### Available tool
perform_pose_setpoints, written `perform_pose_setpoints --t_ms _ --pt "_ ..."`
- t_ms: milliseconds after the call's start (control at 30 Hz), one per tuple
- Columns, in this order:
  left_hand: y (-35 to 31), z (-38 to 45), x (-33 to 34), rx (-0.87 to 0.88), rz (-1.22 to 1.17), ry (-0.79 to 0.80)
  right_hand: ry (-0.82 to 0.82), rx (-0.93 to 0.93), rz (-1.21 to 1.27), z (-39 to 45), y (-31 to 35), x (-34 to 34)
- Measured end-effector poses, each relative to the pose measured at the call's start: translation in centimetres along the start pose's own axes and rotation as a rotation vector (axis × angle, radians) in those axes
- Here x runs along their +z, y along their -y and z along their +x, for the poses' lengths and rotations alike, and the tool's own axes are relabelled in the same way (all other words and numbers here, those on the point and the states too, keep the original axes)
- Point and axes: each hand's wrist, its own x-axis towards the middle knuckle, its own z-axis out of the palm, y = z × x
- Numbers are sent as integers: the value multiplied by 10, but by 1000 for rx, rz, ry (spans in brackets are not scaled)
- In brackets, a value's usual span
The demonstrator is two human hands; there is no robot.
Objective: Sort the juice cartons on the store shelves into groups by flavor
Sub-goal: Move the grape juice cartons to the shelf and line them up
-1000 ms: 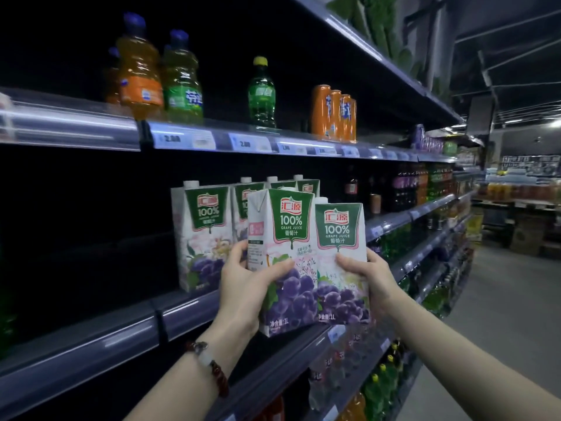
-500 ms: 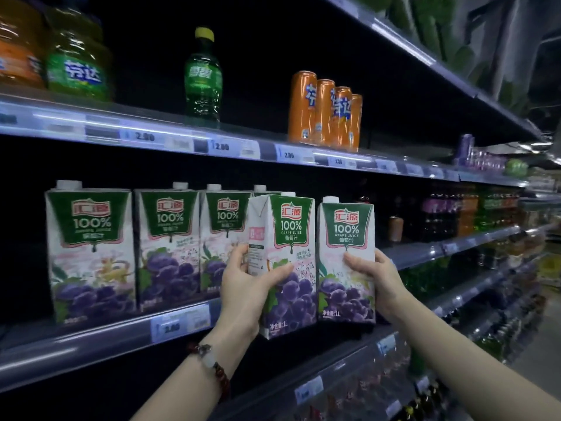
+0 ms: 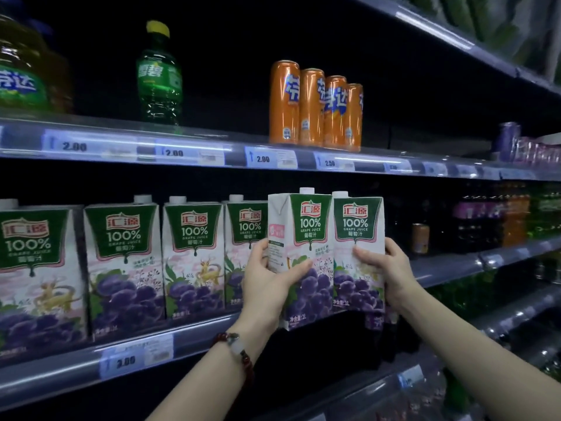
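Observation:
Two white and green grape juice cartons with purple grapes on them are held side by side at the front edge of the middle shelf [image 3: 200, 338]. My left hand [image 3: 267, 284] grips the left carton [image 3: 306, 238], which is turned a little and shows its side panel. My right hand [image 3: 388, 268] grips the right carton [image 3: 358, 226] by its right edge. To their left, a row of several identical grape juice cartons [image 3: 124, 262] stands upright on the same shelf, the nearest one [image 3: 243, 232] partly hidden behind my left hand.
The upper shelf [image 3: 212, 153] holds a green soda bottle [image 3: 159, 77], orange cans [image 3: 315, 104], and a large green-labelled bottle [image 3: 24, 74]. Dark bottles [image 3: 473, 220] and a small can [image 3: 420, 238] stand further right on the middle shelf. Lower shelves hold green bottles [image 3: 461, 293].
Both hands have carried the two cartons closer to the shelf and the row of grape cartons. The view has swung left, showing more of that row.

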Motion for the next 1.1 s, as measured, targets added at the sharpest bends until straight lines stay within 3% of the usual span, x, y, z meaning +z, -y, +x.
perform_pose_setpoints --t_ms 333,767,1100 --pt "30 36 41 99 94 -182 106 -21 33 67 -13 -28" --pt "58 65 66 146 271 -274 180 15 103 137 -57 -20" --pt "68 86 69 10 200 -277 214 81 193 164 -75 -17"
